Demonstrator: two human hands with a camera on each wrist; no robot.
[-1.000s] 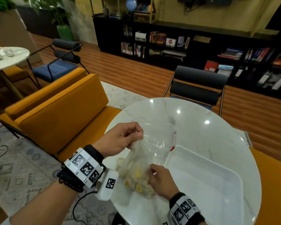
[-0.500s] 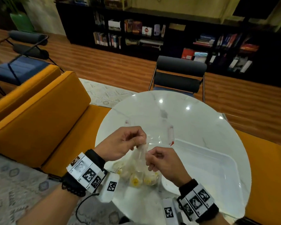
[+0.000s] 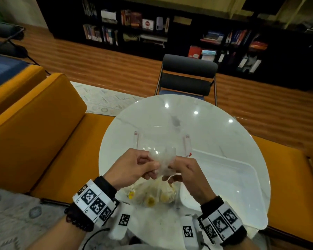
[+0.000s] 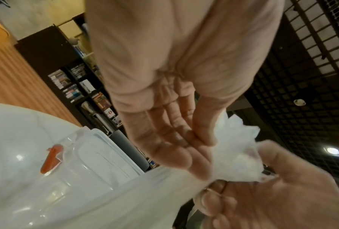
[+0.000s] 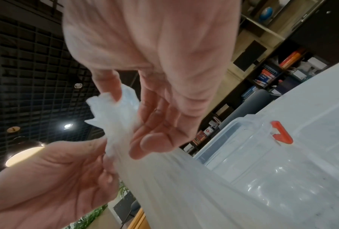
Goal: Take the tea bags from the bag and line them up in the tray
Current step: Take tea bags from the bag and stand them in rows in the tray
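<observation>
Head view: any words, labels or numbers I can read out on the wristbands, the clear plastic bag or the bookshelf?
None can be read.
Black-and-white wristband markers: square code patterns; the small marks beside them are too blurred to read.
Dark bookshelf's book spines and boxes: too small.
Clear plastic bag: no print visible.

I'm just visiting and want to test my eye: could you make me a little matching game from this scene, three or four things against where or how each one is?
Things:
1. plastic bag
2. tea bags
3. tray
4. chair

States:
A. on the floor beyond the table
B. empty, on the table's right side
C. gathered top pinched by both hands, left hand and right hand
D. inside the bag, none taken out yet

Pairs: 1-C, 2-D, 3-B, 4-A
</observation>
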